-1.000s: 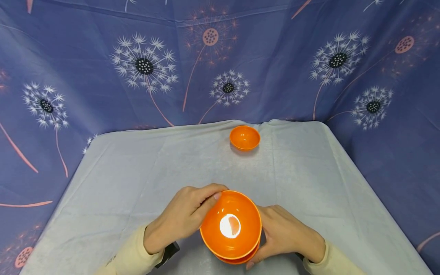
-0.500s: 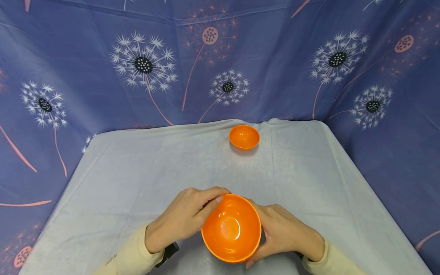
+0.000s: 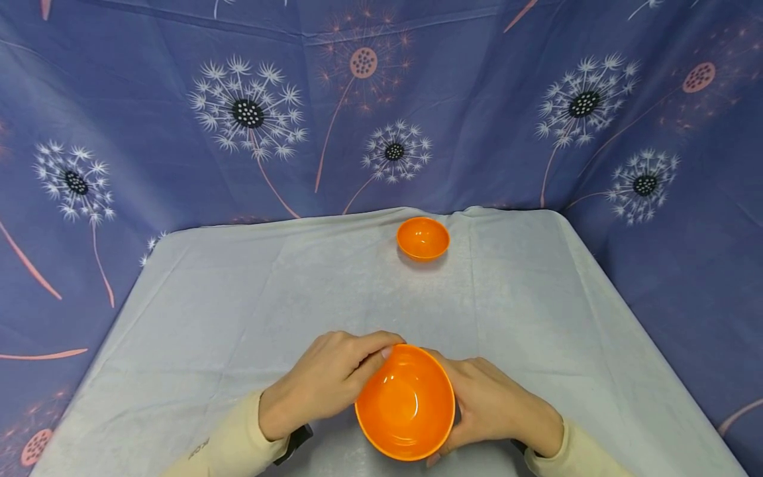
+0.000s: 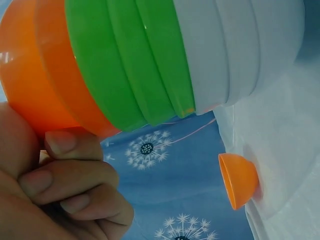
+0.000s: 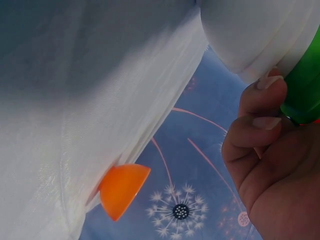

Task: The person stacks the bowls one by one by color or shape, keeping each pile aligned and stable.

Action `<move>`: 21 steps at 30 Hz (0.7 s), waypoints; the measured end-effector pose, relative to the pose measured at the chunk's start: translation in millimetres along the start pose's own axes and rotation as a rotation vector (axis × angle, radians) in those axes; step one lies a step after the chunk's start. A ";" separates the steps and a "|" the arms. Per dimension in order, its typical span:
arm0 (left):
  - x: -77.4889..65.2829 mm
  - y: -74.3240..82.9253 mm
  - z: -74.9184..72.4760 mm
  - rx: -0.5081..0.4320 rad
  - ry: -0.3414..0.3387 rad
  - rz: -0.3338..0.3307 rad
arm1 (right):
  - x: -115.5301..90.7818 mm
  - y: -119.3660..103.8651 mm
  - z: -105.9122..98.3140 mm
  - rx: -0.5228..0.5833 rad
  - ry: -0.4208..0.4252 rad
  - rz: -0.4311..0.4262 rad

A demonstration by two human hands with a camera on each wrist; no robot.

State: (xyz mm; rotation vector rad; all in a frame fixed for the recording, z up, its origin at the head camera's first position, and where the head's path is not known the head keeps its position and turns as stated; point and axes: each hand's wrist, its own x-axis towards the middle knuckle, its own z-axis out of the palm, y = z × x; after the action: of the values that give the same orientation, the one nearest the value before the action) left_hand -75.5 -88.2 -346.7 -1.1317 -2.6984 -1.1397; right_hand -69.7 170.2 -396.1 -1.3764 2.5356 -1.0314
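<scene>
Nested bowls form one upright stack between my hands, with orange bowls (image 4: 30, 65) on top, green bowls (image 4: 125, 65) in the middle and white bowls (image 4: 235, 55) at the bottom. From the head view only the top orange bowl (image 3: 405, 404) shows, hiding the rest. My left hand (image 3: 334, 377) pinches that bowl's far-left rim, thumb at the inner edge and fingers outside. On the stack's right side, my right hand (image 3: 495, 404) grips lower down; in the right wrist view its fingertips (image 5: 267, 82) lie against the white and green bowls.
A separate orange bowl (image 3: 423, 240) stands upright near the table's back edge, right of centre. Pale cloth covers the table (image 3: 250, 291). Behind and at both sides hangs a blue dandelion-print curtain (image 3: 477, 132).
The top orange bowl, earlier offset with a lower orange rim showing beneath it, has settled down into the stack. My left hand moved slightly right and nearer with it; the right hand stayed put.
</scene>
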 end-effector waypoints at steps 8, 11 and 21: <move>-0.2 -1.4 3.5 0.029 0.001 0.013 | -1.0 -1.0 -0.6 -0.007 -0.003 0.011; -0.5 -1.7 3.4 0.029 0.006 0.014 | -0.8 -1.0 -0.8 -0.002 -0.007 0.015; -1.3 -4.0 4.8 0.053 0.017 0.014 | -0.4 -1.7 -1.2 -0.003 -0.011 0.023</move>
State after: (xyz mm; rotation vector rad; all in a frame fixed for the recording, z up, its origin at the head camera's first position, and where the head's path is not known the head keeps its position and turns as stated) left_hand -75.8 -87.9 -353.1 -1.1262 -2.6868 -1.0642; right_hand -68.7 170.6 -394.3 -1.3466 2.5404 -1.0138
